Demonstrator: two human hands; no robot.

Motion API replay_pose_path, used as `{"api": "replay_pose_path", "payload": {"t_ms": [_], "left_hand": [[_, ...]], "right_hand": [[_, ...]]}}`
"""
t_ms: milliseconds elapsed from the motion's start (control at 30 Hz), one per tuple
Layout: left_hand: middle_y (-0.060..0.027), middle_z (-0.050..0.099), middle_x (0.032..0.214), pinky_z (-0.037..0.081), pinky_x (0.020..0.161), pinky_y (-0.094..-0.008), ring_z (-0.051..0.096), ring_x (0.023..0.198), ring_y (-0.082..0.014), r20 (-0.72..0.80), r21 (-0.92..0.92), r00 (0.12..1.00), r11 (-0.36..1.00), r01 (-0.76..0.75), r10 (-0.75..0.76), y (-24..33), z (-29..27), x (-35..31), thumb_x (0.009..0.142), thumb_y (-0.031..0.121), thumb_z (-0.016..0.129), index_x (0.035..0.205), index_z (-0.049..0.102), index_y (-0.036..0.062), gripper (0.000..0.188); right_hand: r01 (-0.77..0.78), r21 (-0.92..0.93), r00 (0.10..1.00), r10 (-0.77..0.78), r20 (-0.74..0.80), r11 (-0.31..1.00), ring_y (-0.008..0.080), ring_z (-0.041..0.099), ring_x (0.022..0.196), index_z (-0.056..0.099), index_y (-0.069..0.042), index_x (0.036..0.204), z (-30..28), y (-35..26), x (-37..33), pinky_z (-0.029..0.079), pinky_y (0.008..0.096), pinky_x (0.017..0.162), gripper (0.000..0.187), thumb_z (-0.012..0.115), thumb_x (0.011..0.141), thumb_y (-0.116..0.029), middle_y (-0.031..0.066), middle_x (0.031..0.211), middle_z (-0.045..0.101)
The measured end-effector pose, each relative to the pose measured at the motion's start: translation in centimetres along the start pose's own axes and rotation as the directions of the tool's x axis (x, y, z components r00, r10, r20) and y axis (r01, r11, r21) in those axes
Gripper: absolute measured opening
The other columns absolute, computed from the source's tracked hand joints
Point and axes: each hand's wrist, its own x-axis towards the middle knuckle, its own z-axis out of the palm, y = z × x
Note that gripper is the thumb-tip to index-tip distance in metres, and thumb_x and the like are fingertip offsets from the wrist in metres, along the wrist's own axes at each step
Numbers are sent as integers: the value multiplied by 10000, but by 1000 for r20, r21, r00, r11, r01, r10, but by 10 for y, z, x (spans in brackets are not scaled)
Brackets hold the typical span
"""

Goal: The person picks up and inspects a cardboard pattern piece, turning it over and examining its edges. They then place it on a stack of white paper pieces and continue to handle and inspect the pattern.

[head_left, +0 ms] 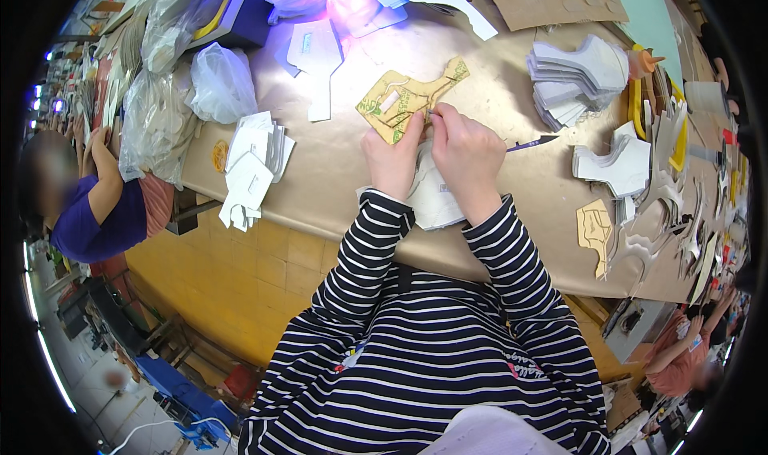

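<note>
On the near side of the yellow, paddle-shaped flat template [416,89] that is serving as landmark, a pile of white, curved sheet pieces [438,204] is lying partly beneath the wrists; a dragging cuff could be the cause of its shifting. At the template's near edge, the left hand [392,160] is holding the template with bent fingers and thumb. The right hand [466,152] is closing in a narrow pinch beside the left thumb; whether it is gripping only the template or also a small object cannot be told. The template itself is tilting in the fingers above the gold-brown table covering [488,79]; uneven finger pressure could bend its narrow arm or let it slip.

To the near right of the template, a slim purple pen with a black end [534,144] is pointing away from the right hand; whether it is held or resting is unclear. A sideways wrist movement could mark the covering. Farther right, a tall stack of white-grey shaped sheets [578,75] is leaning unevenly; a bump could fan it out.
</note>
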Motion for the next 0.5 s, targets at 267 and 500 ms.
{"api": "replay_pose_path", "payload": {"t_ms": [267,500], "left_hand": [[-58,700,789,510,599,-245,643,661,-107,-12,-13,1000,1000,17,-17,-2,-2,0,881,64,700,933,692,-65,139],[-50,695,794,485,584,-231,627,652,-100,0,-97,999,994,40,-40,-5,0,2,886,59,699,934,691,-57,125]], "right_hand": [[42,59,999,-44,22,997,222,631,530,676,-134,845,-3,2,1,483,340,503,54,659,806,-166,41,607,633],[21,67,999,-24,47,998,222,637,550,697,-135,859,-2,1,-1,474,343,501,51,679,818,-159,39,646,659]]}}
